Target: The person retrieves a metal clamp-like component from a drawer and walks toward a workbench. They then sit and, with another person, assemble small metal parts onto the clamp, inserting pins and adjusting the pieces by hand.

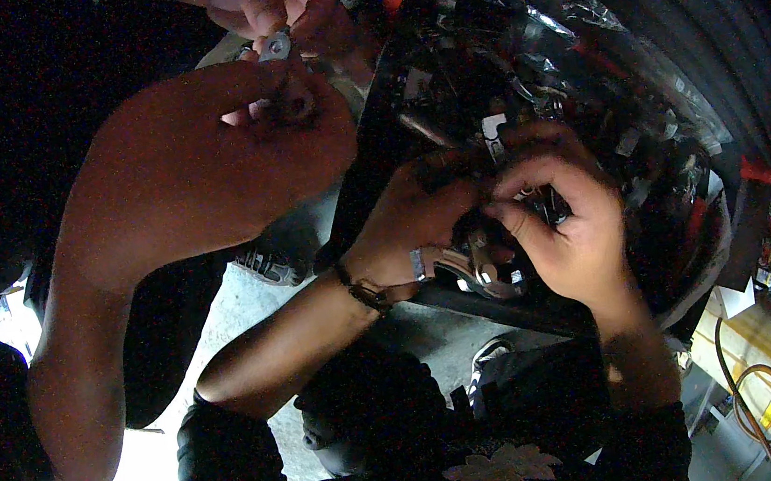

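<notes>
My left hand (407,219), with a dark bracelet at the wrist, reaches in over the dark bin. Its fingers are closed, and shadow hides what they hold. Close by, my right hand (570,212) curls in with thumb and forefinger pinched together; what lies between them is too dark to name. Below the two hands shows a curved shiny metal part (478,273), beside my left palm. Just above my fingertips is a small pale metal piece (493,130) with a hole or slot. I cannot tell whether either hand touches it.
A co-worker's arm (153,171) crosses the left side. That person's hands hold a small flat metal plate (274,47) with a hole. The dark bin holds many loose metal parts and a ratchet wrench (526,10). A looped hose (749,390) hangs at lower right.
</notes>
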`<action>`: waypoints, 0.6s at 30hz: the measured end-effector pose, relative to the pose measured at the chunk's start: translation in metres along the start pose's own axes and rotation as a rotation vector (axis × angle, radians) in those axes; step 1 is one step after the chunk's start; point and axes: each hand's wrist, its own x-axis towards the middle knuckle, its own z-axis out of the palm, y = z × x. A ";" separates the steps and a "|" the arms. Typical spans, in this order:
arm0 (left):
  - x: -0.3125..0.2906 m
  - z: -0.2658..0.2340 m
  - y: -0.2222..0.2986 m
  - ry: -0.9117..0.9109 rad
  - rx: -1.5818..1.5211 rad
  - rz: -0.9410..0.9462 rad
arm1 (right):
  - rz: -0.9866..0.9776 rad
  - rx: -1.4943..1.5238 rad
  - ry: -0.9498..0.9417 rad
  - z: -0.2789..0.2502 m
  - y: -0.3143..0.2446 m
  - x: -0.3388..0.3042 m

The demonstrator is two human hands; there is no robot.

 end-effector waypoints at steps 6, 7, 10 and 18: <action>0.004 0.014 -0.012 0.567 0.443 -0.021 | -0.091 -0.080 0.002 0.005 0.013 -0.008; 0.005 0.013 -0.014 0.506 0.589 0.022 | -0.108 -0.109 0.002 0.004 0.013 -0.008; 0.006 0.004 -0.016 0.306 1.014 0.151 | -0.159 -0.159 0.025 0.003 0.014 -0.006; 0.004 -0.011 -0.021 0.136 1.356 0.385 | -0.150 -0.176 -0.011 -0.003 0.014 -0.008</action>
